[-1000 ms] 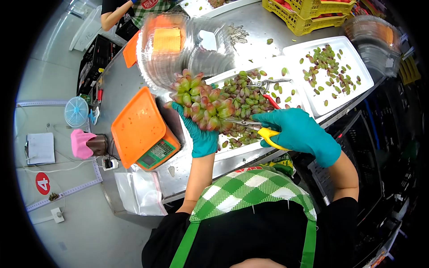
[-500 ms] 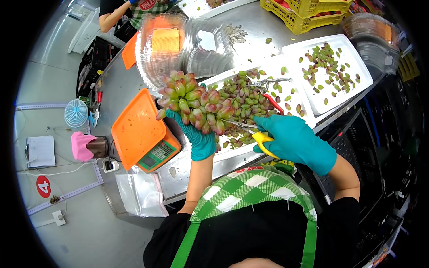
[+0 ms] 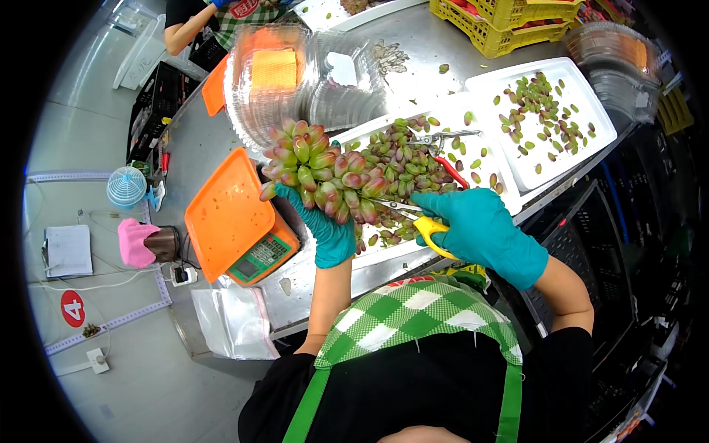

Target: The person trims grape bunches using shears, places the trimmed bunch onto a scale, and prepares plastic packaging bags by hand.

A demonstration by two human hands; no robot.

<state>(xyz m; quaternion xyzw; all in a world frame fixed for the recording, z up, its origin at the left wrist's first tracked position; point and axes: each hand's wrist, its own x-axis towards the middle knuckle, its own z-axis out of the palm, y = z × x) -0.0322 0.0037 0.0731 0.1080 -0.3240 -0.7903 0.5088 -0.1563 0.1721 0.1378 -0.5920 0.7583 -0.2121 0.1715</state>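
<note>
A large bunch of red-green grapes (image 3: 321, 168) is held up by my left hand (image 3: 325, 232), gloved in teal, whose fingers go under and behind the fruit. My right hand (image 3: 480, 232), in a matching glove, grips yellow-handled scissors (image 3: 433, 230). Their blades point left, with the tips at the lower right side of the bunch. Below and behind lies a white tray (image 3: 493, 159) full of loose grapes (image 3: 413, 164). Red-handled pruning shears (image 3: 450, 168) rest on those grapes, beyond my right hand.
An orange scale (image 3: 229, 214) stands left of the bunch, with plastic bags (image 3: 233, 321) nearer me. Clear plastic containers (image 3: 295, 88) are stacked behind. A second white tray (image 3: 591, 107) holds loose grapes. Yellow crates (image 3: 506, 26) stand at the back; another person's arm (image 3: 188, 29) shows top left.
My right hand and the scissors have shifted slightly left. The bunch has turned or dropped a little in my left hand.
</note>
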